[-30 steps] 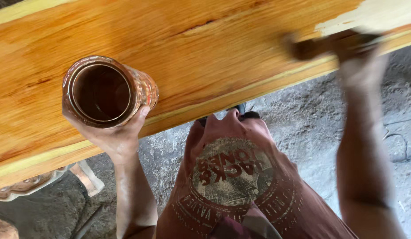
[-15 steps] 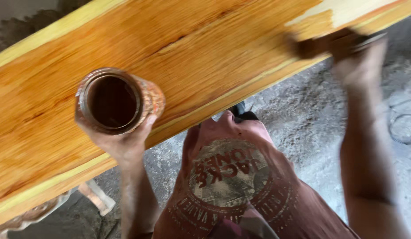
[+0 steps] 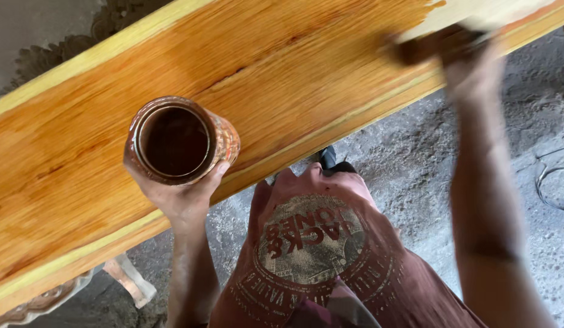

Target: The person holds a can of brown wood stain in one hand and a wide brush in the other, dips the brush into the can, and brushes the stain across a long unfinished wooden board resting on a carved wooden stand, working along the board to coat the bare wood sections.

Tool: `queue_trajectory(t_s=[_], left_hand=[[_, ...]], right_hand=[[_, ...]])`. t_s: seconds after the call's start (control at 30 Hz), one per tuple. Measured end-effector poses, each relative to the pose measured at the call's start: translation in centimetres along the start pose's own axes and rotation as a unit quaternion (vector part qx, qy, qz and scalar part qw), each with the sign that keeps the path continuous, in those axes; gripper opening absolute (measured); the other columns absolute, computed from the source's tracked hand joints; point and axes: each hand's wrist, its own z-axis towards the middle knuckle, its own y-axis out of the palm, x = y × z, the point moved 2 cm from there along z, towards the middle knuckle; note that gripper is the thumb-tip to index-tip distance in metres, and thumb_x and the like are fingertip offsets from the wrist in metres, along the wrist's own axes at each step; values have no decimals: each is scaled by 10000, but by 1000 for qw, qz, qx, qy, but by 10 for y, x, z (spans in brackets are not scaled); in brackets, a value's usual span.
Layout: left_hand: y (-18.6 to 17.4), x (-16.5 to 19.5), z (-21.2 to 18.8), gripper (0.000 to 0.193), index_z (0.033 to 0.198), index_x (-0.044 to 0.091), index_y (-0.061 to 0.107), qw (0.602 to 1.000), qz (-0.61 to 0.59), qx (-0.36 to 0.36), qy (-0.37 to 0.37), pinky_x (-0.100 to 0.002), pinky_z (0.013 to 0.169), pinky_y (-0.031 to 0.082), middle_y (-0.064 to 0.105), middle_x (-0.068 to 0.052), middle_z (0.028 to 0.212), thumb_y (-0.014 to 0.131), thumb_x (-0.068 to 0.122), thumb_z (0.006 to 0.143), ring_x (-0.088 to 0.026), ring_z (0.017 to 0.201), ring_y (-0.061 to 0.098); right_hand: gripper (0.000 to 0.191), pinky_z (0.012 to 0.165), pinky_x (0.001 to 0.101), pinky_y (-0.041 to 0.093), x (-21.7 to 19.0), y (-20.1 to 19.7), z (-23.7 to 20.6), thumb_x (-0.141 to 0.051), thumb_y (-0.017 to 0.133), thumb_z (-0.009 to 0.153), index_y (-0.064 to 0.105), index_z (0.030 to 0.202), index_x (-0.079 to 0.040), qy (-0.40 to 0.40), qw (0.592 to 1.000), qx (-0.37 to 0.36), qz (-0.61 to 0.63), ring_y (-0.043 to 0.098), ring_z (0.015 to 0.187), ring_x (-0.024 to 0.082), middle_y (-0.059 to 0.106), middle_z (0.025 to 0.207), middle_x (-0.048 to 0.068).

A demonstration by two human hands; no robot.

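Shifted since a second ago: the jar sits further right over the board, and the blurred brush hand has slid toward the board's far right end.

Largest is the long, glossy orange-brown wooden plank [image 3: 282,79], running on a slant across the view, its upper right corner pale and uncoated and a pale yellow strip along its near edge. Below it lies rough grey concrete floor [image 3: 409,164], with open room between the plank's near edge and the person's reddish-brown printed shirt [image 3: 306,255]. The left hand [image 3: 178,197] is wrapped from beneath round a stained round glass jar of dark liquid [image 3: 175,141], held upright over the plank's left half. The right hand [image 3: 470,58], motion-blurred, is closed on a dark brush [image 3: 425,45] touching the plank by the uncoated patch.
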Motion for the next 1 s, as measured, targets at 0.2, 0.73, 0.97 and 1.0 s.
queue_trajectory(t_s=[0.2, 0.73, 0.97, 1.0], left_hand=[[2, -5, -2, 1060, 1525, 26, 291, 1000, 15, -10, 8, -399, 1189, 528, 500, -152, 1480, 998, 133, 743, -262, 1330, 564], [16, -31, 5, 1033, 1529, 64, 325, 998, -57, -23, -22, -375, 1181, 518, 497, -119, 1474, 1022, 192, 778, -244, 1351, 551], [28, -29, 13, 1043, 1534, 86, 335, 997, -60, -35, -27, -380, 1171, 527, 500, -115, 1469, 1026, 205, 761, -245, 1342, 561], [29, -30, 12, 1034, 1537, 89, 335, 995, -83, -38, -30, -384, 1173, 534, 499, -114, 1471, 1021, 205, 772, -244, 1345, 560]], right_hand=[[117, 691, 289, 559, -8, 50, 10, -103, 629, 1034, 710, 1100, -52, -313, 690, -47, -650, 690, 822, 163, 742, 998, 77], [172, 493, 292, 527, -33, 23, -23, -68, 638, 1072, 759, 964, -13, -283, 668, -197, -659, 692, 641, 160, 766, 870, 147], [63, 835, 255, 639, -15, 37, -46, -46, 672, 1129, 702, 1088, -7, -218, 808, -332, -435, 762, 983, 158, 756, 1082, 130], [75, 787, 236, 644, -25, 13, -21, -38, 651, 1143, 723, 1133, -21, -134, 838, -180, -497, 746, 938, 128, 759, 1109, 111]])
